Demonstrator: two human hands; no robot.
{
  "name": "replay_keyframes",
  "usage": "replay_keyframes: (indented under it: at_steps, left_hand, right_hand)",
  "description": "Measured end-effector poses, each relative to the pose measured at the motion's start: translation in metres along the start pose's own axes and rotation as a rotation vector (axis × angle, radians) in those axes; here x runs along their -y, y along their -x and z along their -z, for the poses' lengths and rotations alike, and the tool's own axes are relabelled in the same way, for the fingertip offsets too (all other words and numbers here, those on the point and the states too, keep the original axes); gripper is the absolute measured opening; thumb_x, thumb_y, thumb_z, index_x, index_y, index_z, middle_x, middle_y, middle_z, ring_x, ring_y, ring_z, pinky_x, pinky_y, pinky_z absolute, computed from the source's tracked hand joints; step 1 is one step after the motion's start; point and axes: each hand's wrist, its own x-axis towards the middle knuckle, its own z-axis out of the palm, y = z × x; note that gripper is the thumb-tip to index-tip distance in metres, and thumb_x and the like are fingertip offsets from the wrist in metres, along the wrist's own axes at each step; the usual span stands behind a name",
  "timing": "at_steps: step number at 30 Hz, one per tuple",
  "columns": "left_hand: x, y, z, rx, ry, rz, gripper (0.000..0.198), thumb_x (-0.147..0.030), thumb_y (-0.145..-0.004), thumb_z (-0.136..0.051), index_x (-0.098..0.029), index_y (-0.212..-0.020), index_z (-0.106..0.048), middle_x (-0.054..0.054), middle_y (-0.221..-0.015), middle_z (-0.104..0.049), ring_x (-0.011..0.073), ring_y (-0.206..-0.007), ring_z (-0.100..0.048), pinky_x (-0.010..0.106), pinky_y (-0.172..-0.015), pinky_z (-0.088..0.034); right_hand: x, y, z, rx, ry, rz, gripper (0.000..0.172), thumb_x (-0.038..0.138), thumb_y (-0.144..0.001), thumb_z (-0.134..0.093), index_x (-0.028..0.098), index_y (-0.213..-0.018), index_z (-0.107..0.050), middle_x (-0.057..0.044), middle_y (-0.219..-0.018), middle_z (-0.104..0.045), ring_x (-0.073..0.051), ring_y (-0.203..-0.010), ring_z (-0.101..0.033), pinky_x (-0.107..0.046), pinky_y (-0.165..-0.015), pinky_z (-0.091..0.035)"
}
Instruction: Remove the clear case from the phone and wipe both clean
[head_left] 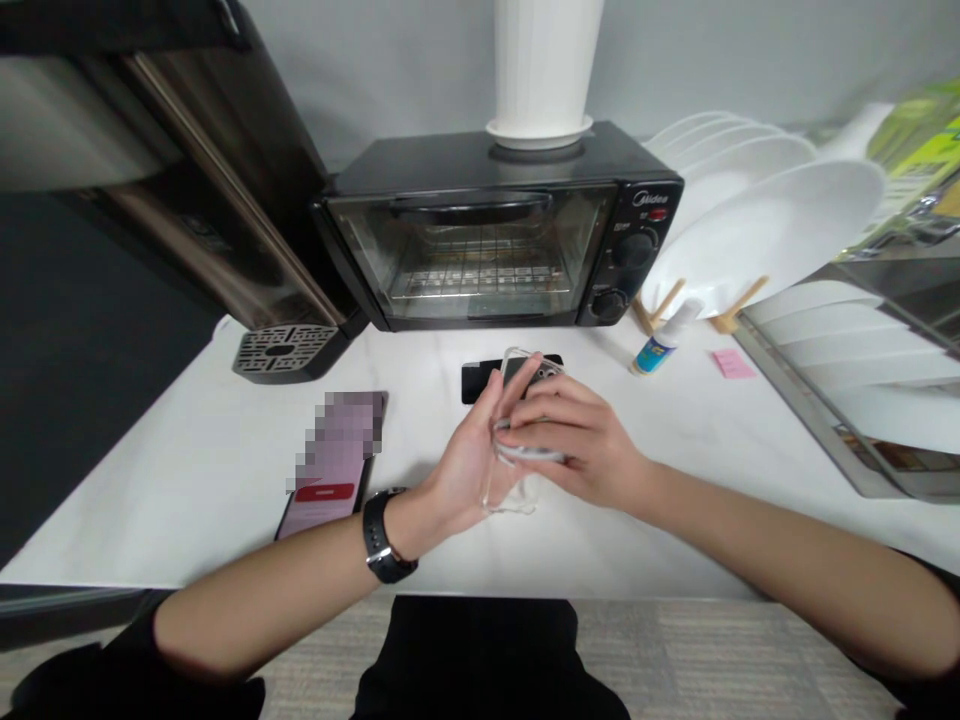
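A clear phone case (508, 498) lies across the palm of my left hand (469, 455), whose fingers curl round it from below. My right hand (574, 435) is over the case, fingers bent and pressed together on a small whitish item (532, 454) against it. Whether that item is a folded wipe or something else, I cannot tell. Just beyond my hands a black phone (478, 382) rests on the white tabletop (420, 370), partly covered by the case and my fingers. My left wrist has a black watch (386, 535).
To the left lies a larger phone (341, 445) with a lit screen. A toaster oven (480, 255) stands behind, beside a dark machine with a drip tray (281, 350). At right are a small spray bottle (664, 340), a pink note (733, 364) and racked white plates (780, 220).
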Motion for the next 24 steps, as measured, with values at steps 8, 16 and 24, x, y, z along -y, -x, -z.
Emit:
replay_keyframes:
  at_steps: [8, 16, 24]
  left_hand:
    - [-0.013, 0.000, -0.001, -0.028, 0.036, -0.201, 0.063, -0.061, -0.116, -0.026, -0.041, -0.175, -0.035, 0.010, -0.124, -0.078, 0.0207, -0.108, -0.078, 0.030, -0.087, -0.063]
    - [-0.018, 0.001, -0.003, -0.105, 0.058, -0.237, 0.057, -0.060, -0.117, -0.029, -0.048, -0.172, -0.039, 0.007, -0.125, -0.077, 0.0163, -0.092, -0.073, 0.024, -0.070, -0.056]
    - [-0.005, -0.003, 0.001, -0.042, -0.008, -0.172, 0.059, -0.061, -0.115, -0.038, -0.043, -0.170, -0.044, 0.008, -0.135, -0.073, 0.0226, -0.113, -0.072, 0.048, -0.109, -0.056]
  right_hand:
    - [0.005, -0.003, 0.003, 0.168, -0.005, 0.122, 0.019, 0.014, -0.099, -0.071, 0.020, -0.114, -0.079, -0.003, -0.104, -0.084, -0.024, -0.111, -0.067, -0.042, -0.098, -0.059]
    - [-0.004, -0.003, 0.004, 0.086, 0.208, 0.043, 0.016, 0.022, -0.099, -0.074, 0.027, -0.114, -0.076, -0.002, -0.107, -0.086, -0.025, -0.110, -0.074, -0.049, -0.101, -0.062]
    - [-0.012, 0.000, 0.009, 0.024, 0.385, -0.113, 0.010, 0.029, -0.103, -0.074, 0.025, -0.111, -0.079, -0.003, -0.106, -0.086, -0.026, -0.101, -0.069, -0.049, -0.097, -0.055]
